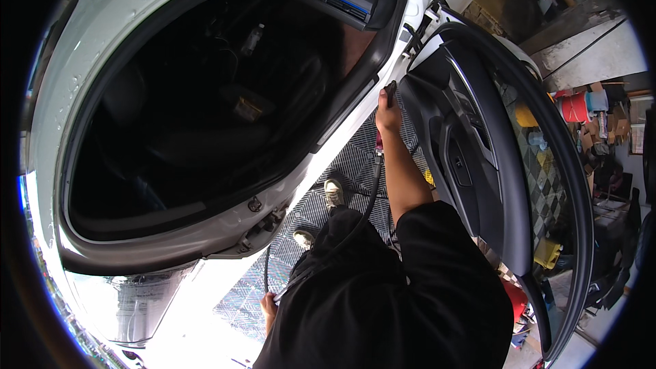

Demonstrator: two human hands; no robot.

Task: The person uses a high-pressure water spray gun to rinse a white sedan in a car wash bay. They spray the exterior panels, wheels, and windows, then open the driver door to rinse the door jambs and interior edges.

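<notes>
My right hand (388,114) reaches forward into the gap between the white car's body and its open door. It grips a dark and red hose-fed gun (379,141); the fist hides much of it, so its exact kind is unclear. From its lower end a black hose (373,200) runs back past my legs. Low on the other side, my left hand (268,307) is closed around a part of the hose beside my hip. The white door sill (353,118) lies just left of the gun. Water drops dot the car roof (77,79).
The open door's black inner panel (461,128) stands close on my right. Inside the dark cabin are a clear bottle (253,39) and a yellow packet (247,108). Grated floor tiles (353,151) lie underfoot. Cluttered boxes (617,123) and a red spool (574,106) are beyond the door.
</notes>
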